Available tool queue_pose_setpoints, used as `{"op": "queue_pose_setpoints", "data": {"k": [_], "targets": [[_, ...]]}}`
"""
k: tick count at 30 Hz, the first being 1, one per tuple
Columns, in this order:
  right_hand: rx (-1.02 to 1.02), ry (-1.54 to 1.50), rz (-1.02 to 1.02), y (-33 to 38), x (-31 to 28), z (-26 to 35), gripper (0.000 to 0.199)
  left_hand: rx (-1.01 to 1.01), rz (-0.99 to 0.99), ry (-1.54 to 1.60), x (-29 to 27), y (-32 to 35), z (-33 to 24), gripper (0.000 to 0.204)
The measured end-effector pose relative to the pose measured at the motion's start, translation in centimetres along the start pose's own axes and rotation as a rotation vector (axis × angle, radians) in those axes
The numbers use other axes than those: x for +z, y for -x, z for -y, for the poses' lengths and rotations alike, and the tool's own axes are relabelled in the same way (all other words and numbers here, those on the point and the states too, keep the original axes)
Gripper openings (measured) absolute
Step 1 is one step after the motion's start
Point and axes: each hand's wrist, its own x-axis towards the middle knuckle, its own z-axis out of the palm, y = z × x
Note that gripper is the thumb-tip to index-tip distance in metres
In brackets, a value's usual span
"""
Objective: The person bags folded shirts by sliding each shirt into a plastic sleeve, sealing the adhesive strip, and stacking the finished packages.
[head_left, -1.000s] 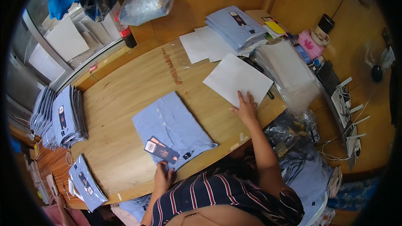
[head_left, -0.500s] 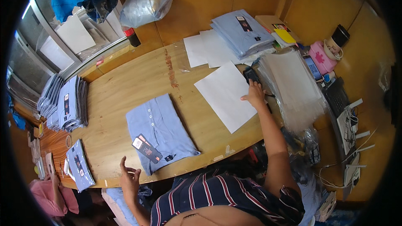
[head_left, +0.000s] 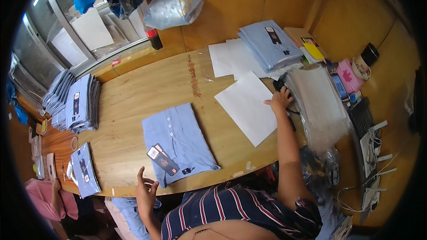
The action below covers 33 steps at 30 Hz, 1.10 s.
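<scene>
A folded light blue button-neck shirt [head_left: 182,138] lies on the wooden table in front of me, with dark hang tags [head_left: 163,160] on its lower left part. My left hand [head_left: 146,191] is beside the shirt's near left corner, at the table edge, fingers apart and holding nothing. To the right, my right hand [head_left: 280,100] reaches over the table with its thumb spread out. Its fingertips are at a small black device [head_left: 279,83], partly covered, whose kind I cannot make out. White paper [head_left: 247,106] lies just left of that hand, and clear plastic bags [head_left: 318,106] are piled right of it.
Light blue shirt stacks stand at the left [head_left: 82,102] and far right [head_left: 271,46]. A bagged shirt [head_left: 85,171] lies near the left front edge. A phone [head_left: 339,86], pink box [head_left: 349,75] and cup [head_left: 367,58] line the right side. Someone in pink [head_left: 51,200] sits at left.
The whole view has shifted, so things appear further right and lower. My right hand stays at the black device; my left hand remains beside the shirt with its fingers apart.
</scene>
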Motion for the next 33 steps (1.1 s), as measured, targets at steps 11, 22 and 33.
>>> {"op": "queue_pose_setpoints", "data": {"k": [11,22,33], "targets": [[-0.270,-1.122,0.162,-9.6,1.5,4.7,0.022,0.063,-0.004,0.006,-1.0,-1.6,-0.8,0.064],[0.276,-0.138,-0.458,0.1,-5.0,-7.1,0.060,0.483,0.118,-0.358,2.6,-4.0,1.2,0.049],[0.105,0.028,0.025,5.8,-3.7,-14.5,0.056,0.904,0.274,-0.752,2.3,-9.7,0.2,0.014]]}}
